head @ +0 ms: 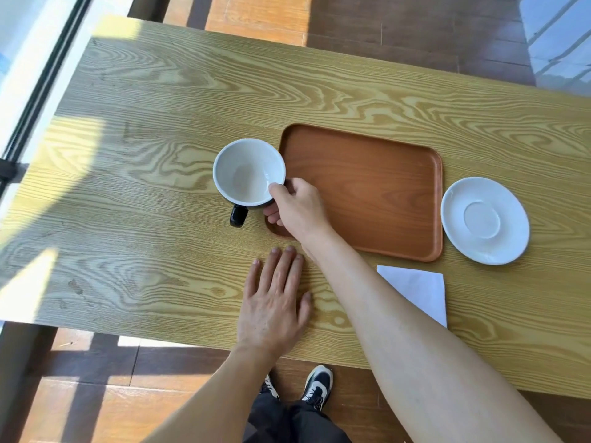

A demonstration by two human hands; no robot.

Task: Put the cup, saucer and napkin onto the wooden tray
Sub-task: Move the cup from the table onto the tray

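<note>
One right hand (295, 209) grips the unmarked cup (248, 172)

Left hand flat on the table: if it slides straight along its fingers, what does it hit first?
Probably the right forearm, which crosses just beyond the left hand fingertips; past that, the near-left corner of the wooden tray. Heights are unclear, so it may pass beneath.

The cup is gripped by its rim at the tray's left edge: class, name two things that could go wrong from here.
1. The right hand pinches the cup by its rim, not its handle; it could tilt or slip during the move.
2. The cup sits right at the raised edge of the wooden tray; its base might catch there.
3. The right forearm lies over the napkin and could drag it.
</note>
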